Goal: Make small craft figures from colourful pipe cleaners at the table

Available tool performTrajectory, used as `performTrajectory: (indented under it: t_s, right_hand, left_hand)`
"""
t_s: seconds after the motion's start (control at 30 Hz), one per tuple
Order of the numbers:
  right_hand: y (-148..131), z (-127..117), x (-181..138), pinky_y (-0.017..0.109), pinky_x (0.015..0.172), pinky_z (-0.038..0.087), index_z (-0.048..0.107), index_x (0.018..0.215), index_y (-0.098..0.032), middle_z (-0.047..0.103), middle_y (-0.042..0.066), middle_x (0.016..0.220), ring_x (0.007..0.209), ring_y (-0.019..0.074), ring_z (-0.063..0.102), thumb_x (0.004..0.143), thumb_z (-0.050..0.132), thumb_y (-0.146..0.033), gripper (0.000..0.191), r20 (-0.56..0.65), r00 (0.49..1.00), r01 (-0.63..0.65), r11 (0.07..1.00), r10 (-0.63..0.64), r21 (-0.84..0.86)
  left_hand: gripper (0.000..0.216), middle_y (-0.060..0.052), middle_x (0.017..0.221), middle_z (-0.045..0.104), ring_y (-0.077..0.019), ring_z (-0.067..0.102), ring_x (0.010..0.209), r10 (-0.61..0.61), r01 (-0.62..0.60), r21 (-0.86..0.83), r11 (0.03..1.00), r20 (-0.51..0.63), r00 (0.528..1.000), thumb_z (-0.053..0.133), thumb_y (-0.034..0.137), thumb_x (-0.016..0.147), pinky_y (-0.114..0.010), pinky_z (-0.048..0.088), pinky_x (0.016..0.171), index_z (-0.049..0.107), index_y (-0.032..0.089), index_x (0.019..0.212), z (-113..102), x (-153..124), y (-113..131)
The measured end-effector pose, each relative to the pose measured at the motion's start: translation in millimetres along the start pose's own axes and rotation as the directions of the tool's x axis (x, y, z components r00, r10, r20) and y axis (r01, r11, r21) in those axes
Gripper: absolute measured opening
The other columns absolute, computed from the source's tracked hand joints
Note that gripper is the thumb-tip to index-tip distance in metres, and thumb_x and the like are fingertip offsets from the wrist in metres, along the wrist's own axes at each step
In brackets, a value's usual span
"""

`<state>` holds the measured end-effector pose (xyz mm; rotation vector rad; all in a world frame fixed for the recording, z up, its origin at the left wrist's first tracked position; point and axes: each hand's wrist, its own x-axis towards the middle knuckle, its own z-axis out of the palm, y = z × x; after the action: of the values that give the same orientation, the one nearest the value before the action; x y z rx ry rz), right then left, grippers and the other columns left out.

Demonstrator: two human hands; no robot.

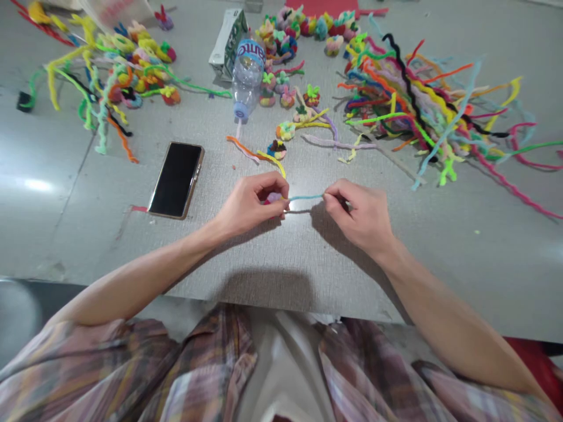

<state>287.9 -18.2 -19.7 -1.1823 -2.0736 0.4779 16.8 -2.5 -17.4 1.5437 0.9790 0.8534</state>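
My left hand [259, 202] is closed around a small pipe-cleaner ornament [273, 198]; bits of purple and red show between the fingers. From it a light blue pipe cleaner [305, 197] runs straight to the right. Its far end is pinched between the thumb and forefinger of my right hand [358, 214]. Both hands hover low over the grey table, their shadows just below. Just beyond the left hand lie a small brown, blue and pink ornament [277, 150] and a yellow pipe cleaner [273, 162].
A phone [176, 180] lies to the left. A plastic bottle [247, 76] rests beside a carton [227, 44]. Loose pipe cleaners [431, 105] are heaped at right. Finished ornaments [308, 29] fill the back, with another colourful pile [132, 70] at left.
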Motion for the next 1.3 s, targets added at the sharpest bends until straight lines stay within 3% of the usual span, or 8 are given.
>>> performTrajectory:
  t_s: [0.27, 0.4, 0.6, 0.77, 0.9, 1.03, 1.17, 1.3]
  right_hand:
    - [2.9, 1.3, -1.3, 0.035, 0.063, 0.037, 0.062, 0.086, -0.026, 0.058, -0.004, 0.065, 0.058, 0.0157, 0.051, 0.107, 0.063, -0.030, 0.021, -0.092, 0.992, -0.089, 0.996, 0.086, -0.030]
    - [3.6, 2.5, -1.6, 0.035, 0.063, 0.036, 0.062, 0.085, -0.026, 0.057, -0.004, 0.065, 0.058, 0.0157, 0.050, 0.106, 0.063, -0.029, 0.021, -0.097, 0.990, -0.107, 0.994, 0.104, -0.029]
    - [1.8, 2.8, -1.9, 0.035, 0.063, 0.036, 0.060, 0.083, -0.026, 0.057, -0.004, 0.064, 0.057, 0.0151, 0.050, 0.102, 0.065, -0.025, 0.020, -0.095, 0.989, -0.114, 0.993, 0.112, -0.022]
    - [1.5, 2.1, -1.7, 0.035, 0.063, 0.038, 0.062, 0.083, -0.025, 0.060, -0.003, 0.064, 0.057, 0.0156, 0.054, 0.101, 0.062, -0.023, 0.018, -0.019, 0.996, -0.086, 0.996, 0.086, -0.034]
    - [3.0, 5.2, -3.0, 0.037, 0.072, 0.047, 0.073, 0.103, -0.024, 0.078, 0.003, 0.085, 0.076, 0.0225, 0.070, 0.109, 0.067, -0.039, 0.017, 0.062, 0.995, -0.070, 0.995, 0.074, -0.069]
    - [2.6, 10.9, -5.6, 0.041, 0.088, 0.055, 0.077, 0.119, -0.025, 0.085, 0.010, 0.112, 0.099, 0.0285, 0.078, 0.116, 0.063, -0.046, 0.025, 0.131, 0.991, 0.015, 1.000, -0.012, -0.027]
    - [0.3, 13.6, -7.8, 0.039, 0.081, 0.052, 0.077, 0.109, -0.025, 0.083, 0.007, 0.100, 0.089, 0.0260, 0.076, 0.120, 0.055, -0.039, 0.028, 0.148, 0.987, 0.065, 0.998, -0.063, -0.012]
    - [-2.1, 12.9, -8.9, 0.038, 0.076, 0.048, 0.078, 0.105, -0.026, 0.079, 0.005, 0.088, 0.080, 0.0237, 0.072, 0.119, 0.057, -0.037, 0.027, 0.116, 0.993, 0.040, 0.998, -0.036, -0.039]
  left_hand:
    - [0.046, 0.000, 0.100, 0.073, -0.0138, 0.072, 0.089, 0.065, -0.050, -0.121, 0.991, 0.122, 0.990, 0.089, 0.018, 0.086, -0.028, 0.060, 0.085, 0.066, 0.024, 0.126, 2.2, 1.2, -13.6]
    - [0.050, -0.002, 0.106, 0.073, -0.0140, 0.073, 0.092, 0.078, -0.067, -0.088, 0.994, 0.121, 0.990, 0.087, 0.017, 0.088, -0.027, 0.061, 0.086, 0.069, 0.024, 0.134, 1.5, 0.3, -15.3]
    - [0.046, -0.003, 0.111, 0.077, -0.0115, 0.072, 0.086, 0.047, -0.047, -0.007, 0.999, 0.043, 0.998, 0.089, 0.024, 0.088, -0.026, 0.063, 0.089, 0.077, 0.022, 0.132, 1.7, 0.8, -9.7]
    - [0.044, -0.005, 0.112, 0.081, -0.0142, 0.075, 0.092, 0.050, -0.051, 0.019, 0.998, 0.045, 0.998, 0.089, 0.028, 0.091, -0.028, 0.065, 0.095, 0.081, 0.020, 0.133, 2.4, -0.4, -9.1]
    - [0.046, -0.006, 0.117, 0.082, -0.0161, 0.076, 0.098, 0.046, -0.049, 0.043, 0.998, 0.072, 0.996, 0.088, 0.030, 0.092, -0.029, 0.064, 0.097, 0.081, 0.020, 0.136, 3.3, -2.0, -8.2]
    - [0.051, -0.006, 0.117, 0.081, -0.0157, 0.073, 0.094, 0.024, -0.035, 0.077, 0.996, 0.142, 0.990, 0.086, 0.034, 0.095, -0.026, 0.060, 0.085, 0.079, 0.022, 0.144, 5.4, -4.0, -5.9]
    - [0.055, -0.004, 0.110, 0.078, -0.0129, 0.070, 0.086, -0.003, -0.011, 0.083, 0.997, 0.159, 0.987, 0.083, 0.034, 0.098, -0.024, 0.058, 0.079, 0.074, 0.023, 0.150, 7.4, -5.9, -6.1]
    - [0.047, -0.003, 0.104, 0.077, -0.0141, 0.072, 0.089, -0.034, 0.032, 0.019, 0.999, 0.095, 0.995, 0.086, 0.035, 0.096, -0.027, 0.060, 0.086, 0.076, 0.020, 0.139, 7.9, -5.0, -8.0]
